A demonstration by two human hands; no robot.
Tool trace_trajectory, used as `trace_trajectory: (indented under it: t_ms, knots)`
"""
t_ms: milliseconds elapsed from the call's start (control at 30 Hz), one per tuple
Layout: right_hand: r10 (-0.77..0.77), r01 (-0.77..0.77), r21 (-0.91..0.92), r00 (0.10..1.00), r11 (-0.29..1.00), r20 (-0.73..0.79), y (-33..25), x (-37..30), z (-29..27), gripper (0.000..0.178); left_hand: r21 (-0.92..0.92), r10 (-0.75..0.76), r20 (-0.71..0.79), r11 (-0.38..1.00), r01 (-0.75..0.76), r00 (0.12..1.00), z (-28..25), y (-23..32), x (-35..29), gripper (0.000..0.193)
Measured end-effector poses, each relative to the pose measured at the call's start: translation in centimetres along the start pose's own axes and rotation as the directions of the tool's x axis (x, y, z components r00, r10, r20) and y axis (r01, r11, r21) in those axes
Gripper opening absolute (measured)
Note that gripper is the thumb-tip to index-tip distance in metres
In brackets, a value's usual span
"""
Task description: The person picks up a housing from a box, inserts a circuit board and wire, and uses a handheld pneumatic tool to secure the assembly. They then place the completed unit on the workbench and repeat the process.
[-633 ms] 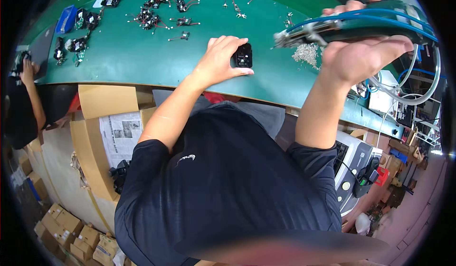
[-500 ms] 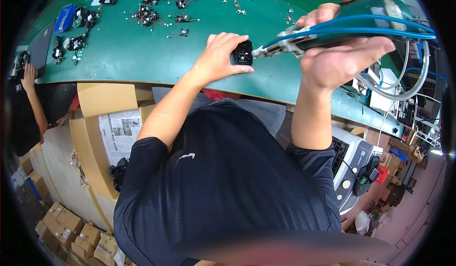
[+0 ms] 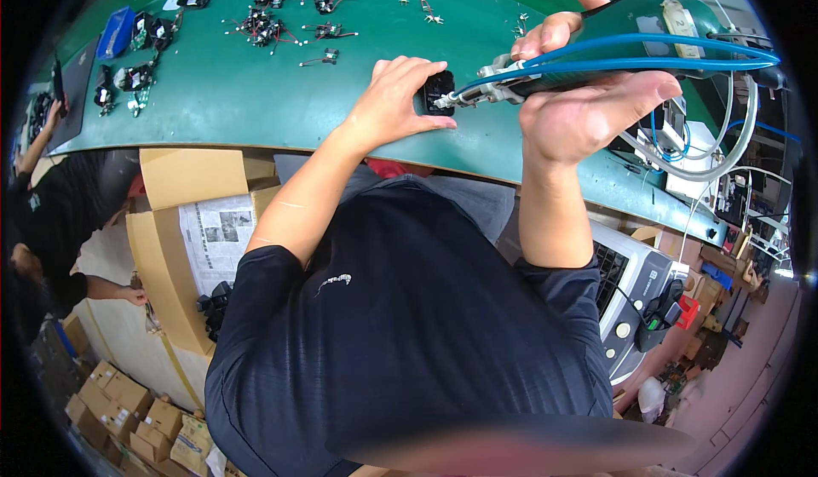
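On the green table my left hand (image 3: 394,102) grips a small black plastic housing (image 3: 433,85) between thumb and fingers, keeping it flat against the surface. My right hand (image 3: 579,119) is around a green power screwdriver (image 3: 613,38) held nearly level, thumb stretched along its underside and fingers over the far side. Blue hoses (image 3: 648,64) run along the tool. Its metal tip (image 3: 447,100) reaches over the housing and appears to touch its lower right part; the exact contact point is too small to make out.
Small wired parts (image 3: 260,27) lie in clusters at the table's back. A blue bin (image 3: 115,32) and black housings (image 3: 135,77) are at the left. An open carton (image 3: 162,255) stands below the table edge. A co-worker (image 3: 68,213) is at far left, a grey-white machine (image 3: 630,298) at right.
My right hand has brought the screwdriver leftward, its tip passing from beside the housing to over it. My left hand has stayed put. The co-worker at left has shifted, one arm now lower by the carton.
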State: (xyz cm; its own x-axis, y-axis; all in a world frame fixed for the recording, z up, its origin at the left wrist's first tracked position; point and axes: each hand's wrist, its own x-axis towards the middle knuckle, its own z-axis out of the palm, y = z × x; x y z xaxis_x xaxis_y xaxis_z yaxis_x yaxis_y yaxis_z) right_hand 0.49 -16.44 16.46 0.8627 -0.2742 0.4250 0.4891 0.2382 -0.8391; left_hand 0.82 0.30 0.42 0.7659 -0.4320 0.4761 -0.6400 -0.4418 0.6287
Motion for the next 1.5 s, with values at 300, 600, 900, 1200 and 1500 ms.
trace_trajectory:
  t_ms: [300, 600, 900, 1200, 1500]
  knots:
    - [0.025, -0.025, 0.022, 1.000, 0.999, 0.006, 1.6, -1.0, -0.6, 0.114, -0.002, -0.006, 0.034, 1.000, 0.006, 0.999, -0.1, 0.1, 0.0, 0.085]
    - [0.014, -0.019, 0.069, 0.998, 0.997, 0.058, 2.3, -0.8, -1.0, 0.110, -0.027, -0.051, 0.022, 0.998, 0.052, 0.998, -0.2, 0.1, 0.2, 0.086]
    - [-0.100, 0.089, 0.182, 0.994, 0.979, 0.051, -4.2, 2.0, 2.5, 0.103, -0.028, 0.020, 0.014, 0.999, -0.020, 1.000, -0.3, -0.1, 0.1, 0.082]
    - [0.115, -0.093, 0.179, 0.986, 0.979, -0.119, 1.1, -0.7, 2.4, 0.096, -0.052, -0.069, 0.154, 0.996, 0.078, 0.986, -1.1, 0.7, 0.4, 0.086]
    - [0.061, -0.056, -0.094, 0.997, 0.994, 0.046, 2.5, -0.7, 0.6, 0.113, -0.053, -0.058, 0.125, 0.997, 0.065, 0.991, -1.0, 0.6, 0.2, 0.083]
